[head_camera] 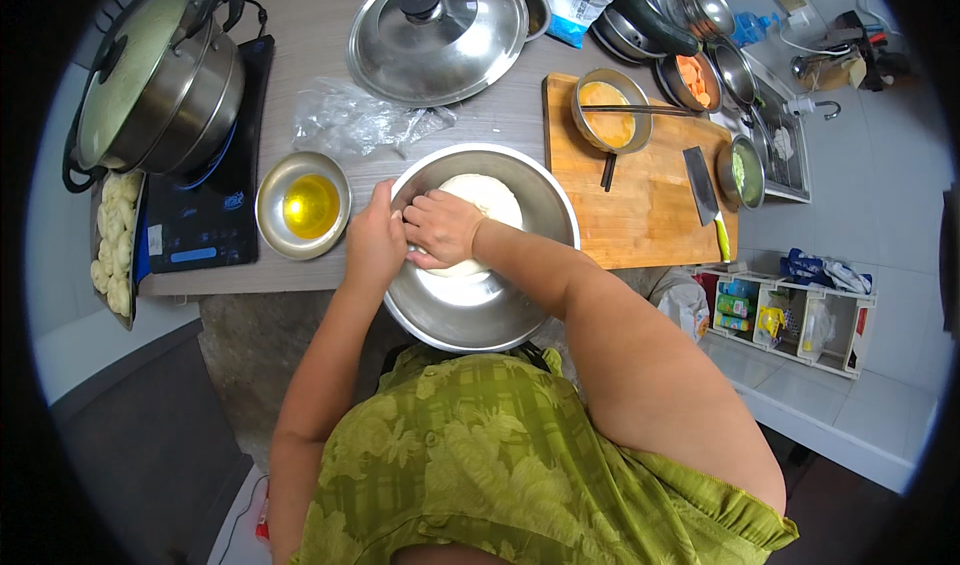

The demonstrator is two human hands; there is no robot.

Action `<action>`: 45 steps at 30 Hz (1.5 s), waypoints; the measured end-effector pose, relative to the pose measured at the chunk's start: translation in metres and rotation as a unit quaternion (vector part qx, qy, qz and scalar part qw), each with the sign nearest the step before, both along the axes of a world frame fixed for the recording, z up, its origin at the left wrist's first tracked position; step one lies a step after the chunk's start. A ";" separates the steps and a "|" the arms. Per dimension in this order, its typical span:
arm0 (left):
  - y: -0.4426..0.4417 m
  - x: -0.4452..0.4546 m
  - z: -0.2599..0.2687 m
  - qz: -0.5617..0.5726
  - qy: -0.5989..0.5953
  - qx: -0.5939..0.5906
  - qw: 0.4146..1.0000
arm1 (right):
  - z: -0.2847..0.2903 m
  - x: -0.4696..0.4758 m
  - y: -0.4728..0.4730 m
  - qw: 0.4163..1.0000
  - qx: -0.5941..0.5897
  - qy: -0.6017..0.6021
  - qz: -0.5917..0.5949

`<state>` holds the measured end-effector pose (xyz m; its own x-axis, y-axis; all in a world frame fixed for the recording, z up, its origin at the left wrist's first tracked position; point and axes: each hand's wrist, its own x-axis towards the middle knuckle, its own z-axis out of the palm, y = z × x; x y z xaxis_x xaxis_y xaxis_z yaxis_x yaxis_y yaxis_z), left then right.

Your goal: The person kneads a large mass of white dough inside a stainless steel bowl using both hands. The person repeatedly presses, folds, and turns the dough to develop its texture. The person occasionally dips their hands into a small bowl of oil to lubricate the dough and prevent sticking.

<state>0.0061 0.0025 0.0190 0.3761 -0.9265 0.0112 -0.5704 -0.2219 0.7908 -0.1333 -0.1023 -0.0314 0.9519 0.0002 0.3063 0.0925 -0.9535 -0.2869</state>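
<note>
A large stainless steel bowl (551, 190) stands at the counter's front edge, partly over it. White dough (484, 192) lies inside, partly hidden by my right hand (442, 229), which presses on its left side with bent fingers. My left hand (377, 233) is closed on the bowl's left rim, the thumb close to the right hand's fingers. Left of the bowl stands a small metal bowl (273, 216) of yellow oil. Crumpled clear plastic film (352, 118) lies behind them.
A steamer pot (169, 92) sits on a black induction cooker (202, 227), beside a tray of pale dough pieces (116, 242). A large steel lid (480, 32) lies at the back. On the wooden cutting board (645, 227) are a cleaver (700, 182) and a bowl of beaten egg (609, 126) with chopsticks.
</note>
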 end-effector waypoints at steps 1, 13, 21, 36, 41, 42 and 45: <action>0.001 0.001 -0.001 0.000 -0.003 -0.001 1.000 | 0.000 0.001 0.000 1.000 -0.002 0.005 -0.006; 0.006 -0.011 -0.004 0.026 -0.019 -0.015 0.999 | 0.055 -0.036 -0.019 0.914 0.181 0.048 -0.359; 0.005 -0.018 -0.003 0.060 0.035 0.011 0.998 | 0.057 -0.048 0.041 0.926 0.089 0.099 -0.352; 0.003 -0.016 -0.008 0.032 0.006 -0.031 0.999 | 0.053 -0.030 0.095 0.942 0.032 0.136 -0.305; 0.001 -0.017 0.001 -0.001 0.037 0.025 0.999 | 0.026 -0.023 0.097 0.949 0.011 0.048 -0.313; 0.002 -0.016 0.002 -0.004 0.029 0.032 0.999 | 0.022 -0.022 0.089 0.952 -0.009 0.021 -0.305; 0.003 -0.014 0.000 -0.018 0.025 0.041 0.999 | 0.012 -0.019 0.067 0.952 -0.008 0.001 -0.307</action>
<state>-0.0076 0.0050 0.0187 0.3399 -0.9368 -0.0826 -0.5393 -0.2661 0.7990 -0.1528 -0.0354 -0.0199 0.7744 -0.5521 0.3091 -0.4843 -0.8315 -0.2721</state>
